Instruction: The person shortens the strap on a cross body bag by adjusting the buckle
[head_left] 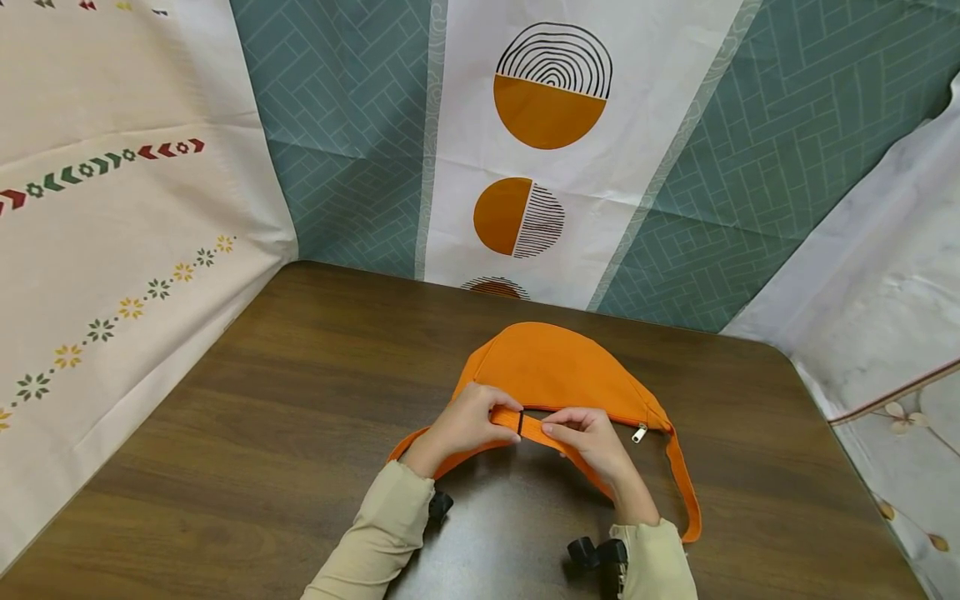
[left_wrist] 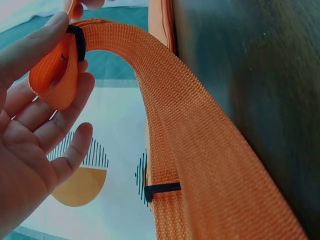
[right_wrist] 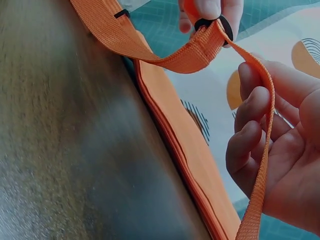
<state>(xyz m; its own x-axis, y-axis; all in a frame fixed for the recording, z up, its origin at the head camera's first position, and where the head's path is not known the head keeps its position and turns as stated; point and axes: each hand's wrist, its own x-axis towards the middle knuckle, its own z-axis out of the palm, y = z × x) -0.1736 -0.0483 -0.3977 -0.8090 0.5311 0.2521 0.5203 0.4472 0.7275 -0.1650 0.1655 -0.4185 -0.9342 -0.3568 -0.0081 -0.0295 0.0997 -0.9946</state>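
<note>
An orange waist bag (head_left: 551,367) lies on the table, its curved side toward the back. My left hand (head_left: 468,423) pinches the orange webbing strap (left_wrist: 195,110) at a black slide buckle (left_wrist: 79,42), where the webbing forms a small loop. To its right, my right hand (head_left: 596,442) pinches the strap just past the buckle; that length runs down across the palm in the right wrist view. A second black slider (left_wrist: 165,188) sits further along the webbing. The bag's zipper pull (head_left: 639,433) hangs beside the right hand.
The dark wooden table (head_left: 225,433) extends to both sides of the bag. Behind it hangs a green and white patterned cloth (head_left: 360,167). Pale cloths border the left and right sides. Black wrist devices (head_left: 596,552) sit by the sleeves.
</note>
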